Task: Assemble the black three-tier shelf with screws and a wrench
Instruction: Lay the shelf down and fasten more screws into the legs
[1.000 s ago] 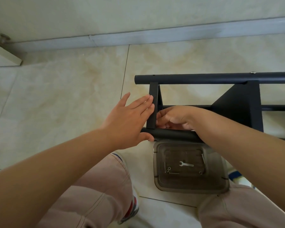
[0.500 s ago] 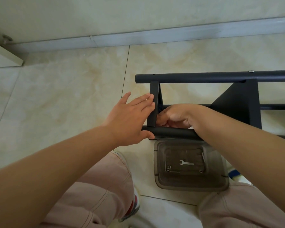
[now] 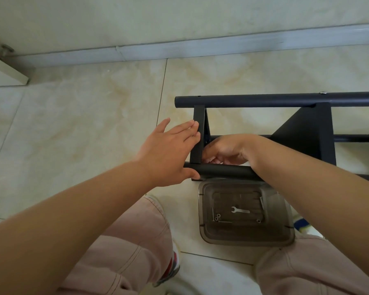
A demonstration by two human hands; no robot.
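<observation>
Viewpoint: one wide-angle camera on the person's head, above bent knees.
Direction: forward and steeply down at the tiled floor (image 3: 73, 128), toward the wall's skirting (image 3: 200, 47) along the top edge.
Nearness: close; both forearms fill the lower frame.
Cut off: the black shelf (image 3: 285, 100) runs off the right edge.
Shared views: none, a single view.

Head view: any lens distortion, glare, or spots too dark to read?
Head view: wide-angle bending curves the baseboard; soft even light, no harsh glare on the floor tiles; the right hand works in shade behind the black shelf panel, its fingertips unreadable; the wrench in the tray stays sharp.
</observation>
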